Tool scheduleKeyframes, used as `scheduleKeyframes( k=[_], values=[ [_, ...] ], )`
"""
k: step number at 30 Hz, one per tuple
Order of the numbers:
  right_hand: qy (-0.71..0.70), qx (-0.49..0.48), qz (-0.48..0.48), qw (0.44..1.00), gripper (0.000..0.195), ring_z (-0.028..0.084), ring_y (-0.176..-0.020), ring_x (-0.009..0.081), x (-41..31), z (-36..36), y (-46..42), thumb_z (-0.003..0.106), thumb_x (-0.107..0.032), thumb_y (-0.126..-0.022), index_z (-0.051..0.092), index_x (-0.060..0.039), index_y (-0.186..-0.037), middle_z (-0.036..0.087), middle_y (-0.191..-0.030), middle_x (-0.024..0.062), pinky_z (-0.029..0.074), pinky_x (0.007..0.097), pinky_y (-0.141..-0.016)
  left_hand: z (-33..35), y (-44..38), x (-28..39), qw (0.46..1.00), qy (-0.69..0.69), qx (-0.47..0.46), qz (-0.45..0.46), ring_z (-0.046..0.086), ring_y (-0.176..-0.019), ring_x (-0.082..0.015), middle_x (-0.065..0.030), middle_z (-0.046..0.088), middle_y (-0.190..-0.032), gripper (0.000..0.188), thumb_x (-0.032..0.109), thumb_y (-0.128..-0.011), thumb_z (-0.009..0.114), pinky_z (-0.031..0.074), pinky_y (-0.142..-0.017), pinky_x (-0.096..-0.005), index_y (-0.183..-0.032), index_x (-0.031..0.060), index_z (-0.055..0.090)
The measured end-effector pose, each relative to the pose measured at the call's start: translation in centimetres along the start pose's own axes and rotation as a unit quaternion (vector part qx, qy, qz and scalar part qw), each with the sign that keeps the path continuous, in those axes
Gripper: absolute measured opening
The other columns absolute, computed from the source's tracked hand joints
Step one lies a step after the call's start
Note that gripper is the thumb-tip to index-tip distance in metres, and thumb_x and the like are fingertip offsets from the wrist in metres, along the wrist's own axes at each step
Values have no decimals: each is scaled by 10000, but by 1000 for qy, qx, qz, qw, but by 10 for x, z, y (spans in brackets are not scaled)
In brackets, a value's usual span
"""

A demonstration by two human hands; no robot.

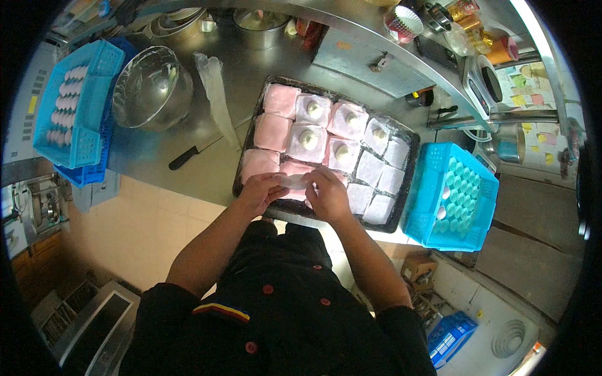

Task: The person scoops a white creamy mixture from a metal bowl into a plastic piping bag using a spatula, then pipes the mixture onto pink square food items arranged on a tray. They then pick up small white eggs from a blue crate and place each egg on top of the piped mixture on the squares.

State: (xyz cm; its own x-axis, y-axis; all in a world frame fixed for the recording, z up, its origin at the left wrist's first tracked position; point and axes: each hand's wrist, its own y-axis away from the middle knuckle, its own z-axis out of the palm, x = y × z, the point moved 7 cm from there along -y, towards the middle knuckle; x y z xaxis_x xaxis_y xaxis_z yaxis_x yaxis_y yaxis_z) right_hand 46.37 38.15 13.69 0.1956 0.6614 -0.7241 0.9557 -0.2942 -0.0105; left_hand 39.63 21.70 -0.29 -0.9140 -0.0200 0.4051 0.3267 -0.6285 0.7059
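Note:
Between my left hand and my right hand a thin whitish dough sheet is held by its edges, above the near side of a dark baking tray. White powder dusts the tray. Pink square dough sheets lie at its left, and plain whitish squares at its right. In the middle, several squares carry a dollop of pale cream. My fingers hide part of the pink sheets beneath them.
A knife and a crumpled plastic piping bag lie left of the tray on the steel worktop. Beyond them stands a clear bowl. Blue crates with eggs and a mostly emptied egg tray flank the work area. A metal box stands behind.

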Motion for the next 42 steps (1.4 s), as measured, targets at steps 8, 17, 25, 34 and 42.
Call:
scheduleKeyframes(
  k=[8,17,25,34,42],
  values=[
    [65,-36,31,997,143,683,-937,365,39,58,6,671,-100,-862,693,-73,-1001,709,-954,138,565,489,-818,-41,-19,-26,980,-158,124,9,716,-929,-236,-144,702,-1073,272,88,-994,629,640,-842,-378,-1219,-60,666],
    [105,-20,69,992,116,684,-965,347,61,54,9,674,-69,-846,708,-82,-957,701,-978,127,566,459,-861,-63,-17,-6,964,-223,147,12,722,-786,-183,-120,724,-931,232,148,-964,712,627,-667,-306,-1095,-42,713],
    [-36,-39,150,987,143,711,-923,327,51,65,11,670,-76,-844,739,-50,-966,733,-959,147,574,439,-837,-22,1,-9,984,-153,95,-11,700,-781,-167,-77,715,-921,226,185,-950,749,607,-749,-310,-1056,-9,707],
    [-126,-60,256,957,184,736,-812,344,45,69,17,656,-100,-905,755,-17,-1035,761,-924,179,584,403,-761,7,8,-11,986,-153,68,15,716,-833,-184,-96,729,-963,257,175,-955,741,607,-784,-310,-1088,-43,709],
    [121,-9,94,988,282,646,-1058,358,65,67,16,591,-69,-896,738,-102,-1134,721,-1075,123,549,492,-886,-27,-9,-5,953,-246,152,89,720,-745,-161,-99,740,-920,247,112,-895,765,593,-650,-259,-1062,-68,734]
  ],
)
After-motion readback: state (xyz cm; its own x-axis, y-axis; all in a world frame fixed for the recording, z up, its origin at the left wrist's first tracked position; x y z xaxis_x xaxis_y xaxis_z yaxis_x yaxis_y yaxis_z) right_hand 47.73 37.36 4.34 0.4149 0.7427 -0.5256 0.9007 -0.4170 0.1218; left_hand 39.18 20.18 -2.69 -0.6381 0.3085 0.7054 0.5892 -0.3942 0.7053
